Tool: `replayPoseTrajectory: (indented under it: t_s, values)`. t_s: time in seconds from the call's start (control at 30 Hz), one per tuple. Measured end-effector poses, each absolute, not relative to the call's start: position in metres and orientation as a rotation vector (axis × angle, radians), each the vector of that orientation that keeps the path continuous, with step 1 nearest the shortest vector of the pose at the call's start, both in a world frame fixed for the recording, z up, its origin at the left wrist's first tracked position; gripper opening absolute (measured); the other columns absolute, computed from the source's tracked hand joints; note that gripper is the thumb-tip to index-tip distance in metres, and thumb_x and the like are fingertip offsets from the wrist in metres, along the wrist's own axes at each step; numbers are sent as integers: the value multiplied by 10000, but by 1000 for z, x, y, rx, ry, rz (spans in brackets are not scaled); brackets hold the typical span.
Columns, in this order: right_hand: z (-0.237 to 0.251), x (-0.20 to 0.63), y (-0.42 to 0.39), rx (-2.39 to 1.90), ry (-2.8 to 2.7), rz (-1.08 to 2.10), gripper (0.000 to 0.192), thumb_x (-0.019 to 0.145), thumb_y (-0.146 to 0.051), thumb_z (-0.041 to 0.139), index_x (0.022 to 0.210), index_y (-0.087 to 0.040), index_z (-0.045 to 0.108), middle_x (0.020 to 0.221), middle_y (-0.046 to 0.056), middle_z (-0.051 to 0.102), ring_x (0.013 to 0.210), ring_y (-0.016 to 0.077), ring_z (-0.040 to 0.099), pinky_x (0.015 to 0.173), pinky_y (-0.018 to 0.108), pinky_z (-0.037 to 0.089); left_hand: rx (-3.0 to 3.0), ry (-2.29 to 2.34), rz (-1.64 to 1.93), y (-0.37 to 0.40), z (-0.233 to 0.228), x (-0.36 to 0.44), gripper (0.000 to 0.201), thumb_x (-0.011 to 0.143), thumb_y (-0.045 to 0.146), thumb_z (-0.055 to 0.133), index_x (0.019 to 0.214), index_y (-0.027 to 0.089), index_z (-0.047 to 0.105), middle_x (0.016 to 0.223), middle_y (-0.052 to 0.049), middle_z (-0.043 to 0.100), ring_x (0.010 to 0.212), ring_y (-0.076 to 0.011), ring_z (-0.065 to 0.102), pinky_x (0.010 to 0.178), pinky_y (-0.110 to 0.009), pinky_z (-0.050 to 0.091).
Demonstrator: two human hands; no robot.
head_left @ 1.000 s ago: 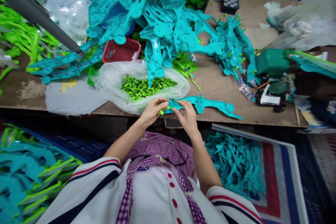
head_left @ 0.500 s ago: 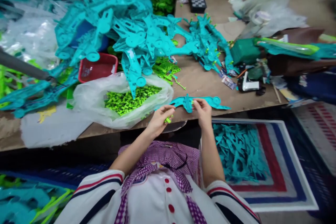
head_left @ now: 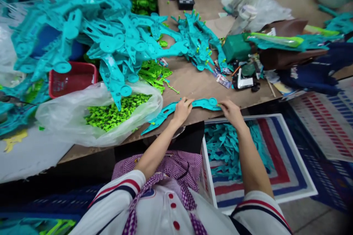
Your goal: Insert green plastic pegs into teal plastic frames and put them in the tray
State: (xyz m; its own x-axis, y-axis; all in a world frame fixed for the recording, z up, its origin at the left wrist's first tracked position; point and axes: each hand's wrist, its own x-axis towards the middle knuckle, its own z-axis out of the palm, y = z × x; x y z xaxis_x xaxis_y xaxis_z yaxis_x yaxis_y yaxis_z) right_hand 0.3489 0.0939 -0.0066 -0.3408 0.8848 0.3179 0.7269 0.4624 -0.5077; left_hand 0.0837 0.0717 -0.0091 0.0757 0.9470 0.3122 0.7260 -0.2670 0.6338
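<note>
A long, curved teal plastic piece [head_left: 201, 103] lies along the table's front edge. My left hand [head_left: 182, 112] closes over its middle, with the fingers on its upper side. At the piece's right tip, my right hand [head_left: 231, 113] is pinched. A speck of green shows by those fingertips, too small to make out fully. Left of my hands, an open clear plastic bag [head_left: 68, 117] holds a heap of small bright-green pieces [head_left: 118, 112].
Teal parts [head_left: 110, 36] are piled at the back left, above a red tray [head_left: 73, 80]. More teal parts [head_left: 197, 40] with green tips lie behind my hands. A lined crate [head_left: 286, 165] of teal parts stands below right. A green box [head_left: 236, 47] sits further back.
The teal piece has turned on the table. My left hand has moved from its left side onto its middle, and my right hand has gone to its right tip. The view has shifted right.
</note>
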Motion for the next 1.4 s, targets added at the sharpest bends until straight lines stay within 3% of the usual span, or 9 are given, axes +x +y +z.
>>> replayPoseTrajectory:
  t_s: [0.4, 0.63, 1.0, 1.1, 1.17, 1.23, 1.3, 1.4]
  values:
    - [0, 350, 99, -1165, -2283, 458, 242, 967, -303, 421, 1028, -212, 637, 1055, 105, 673, 996, 239, 640, 869, 389, 514, 2213, 1750, 760, 74, -13, 84, 302, 905, 107, 509, 1147, 181, 674, 1052, -98, 626, 943, -206, 627, 836, -298, 482]
    - [5, 347, 98, -1310, -2432, 372, 283, 964, -280, 402, 1071, -217, 657, 1088, 106, 678, 1014, 247, 639, 853, 352, 497, 2247, 1769, 691, 76, -12, 85, 293, 898, 84, 490, 1090, 195, 681, 1034, -100, 621, 929, -222, 608, 830, -319, 465]
    - [-10, 340, 80, -1539, -2485, 148, 341, 970, -299, 378, 1118, -222, 675, 1091, 108, 687, 860, 244, 662, 677, 319, 451, 2241, 1730, 708, 72, -10, 85, 296, 889, 72, 488, 1072, 207, 677, 1034, -96, 617, 940, -220, 592, 868, -329, 446]
    - [-7, 342, 76, -1482, -2456, 137, 353, 966, -331, 406, 1215, -221, 633, 1198, 119, 660, 1029, 277, 637, 789, 358, 462, 2222, 1711, 686, 74, -9, 84, 290, 888, 78, 495, 1079, 190, 682, 1045, -100, 628, 935, -218, 606, 858, -326, 456]
    - [-7, 341, 76, -1436, -2434, 86, 442, 945, -393, 470, 1353, -231, 526, 1375, 134, 554, 1240, 321, 523, 927, 437, 423, 2167, 1672, 723, 76, -6, 82, 272, 880, 78, 511, 1057, 176, 693, 1036, -99, 643, 930, -210, 620, 848, -319, 465]
    - [-10, 337, 78, -1422, -2418, 86, 573, 918, -440, 519, 1444, -244, 404, 1453, 147, 474, 1327, 342, 435, 989, 508, 373, 2068, 1610, 844, 73, 1, 79, 248, 854, 64, 546, 1013, 168, 704, 1006, -83, 668, 929, -193, 632, 858, -308, 470]
    - [-15, 332, 81, -1400, -2397, 170, 575, 918, -440, 514, 1442, -239, 390, 1358, 157, 553, 1254, 328, 503, 971, 517, 387, 1936, 1542, 1043, 60, 14, 73, 213, 829, 68, 582, 963, 173, 711, 960, -57, 693, 916, -173, 639, 867, -298, 474]
    - [-24, 334, 75, -1281, -2318, 199, 395, 931, -412, 487, 1286, -245, 533, 1146, 139, 649, 1103, 297, 598, 932, 487, 435, 1752, 1437, 1314, 18, 46, 55, 127, 835, 158, 619, 909, 194, 716, 908, -36, 710, 881, -162, 644, 841, -298, 487]
